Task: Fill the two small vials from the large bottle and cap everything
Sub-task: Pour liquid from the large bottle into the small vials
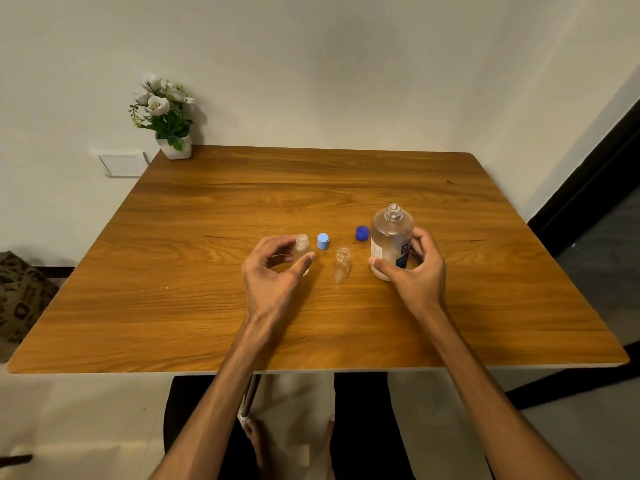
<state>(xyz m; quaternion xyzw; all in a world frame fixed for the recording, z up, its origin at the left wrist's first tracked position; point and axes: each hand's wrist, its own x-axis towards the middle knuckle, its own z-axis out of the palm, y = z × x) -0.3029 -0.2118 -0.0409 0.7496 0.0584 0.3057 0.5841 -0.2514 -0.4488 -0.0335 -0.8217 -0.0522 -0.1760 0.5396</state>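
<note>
The large clear bottle [389, 237] stands uncapped on the wooden table [207, 271], right of centre, with liquid inside and a white and blue label. My right hand [419, 271] wraps its lower half, thumb in front and fingers behind. Two small clear vials stand open. The left vial [302, 244] sits between the thumb and forefinger of my left hand [273, 271]. The middle vial [342, 265] stands free between my hands. A light blue cap [322, 241] lies between the vials, and a dark blue cap [362, 233] lies just left of the bottle.
A white pot of artificial flowers [169, 133] stands at the table's far left corner against the wall. A speck of blue [284, 235] peeks out behind my left fingers. The table's near edge is close to my body, with my legs below.
</note>
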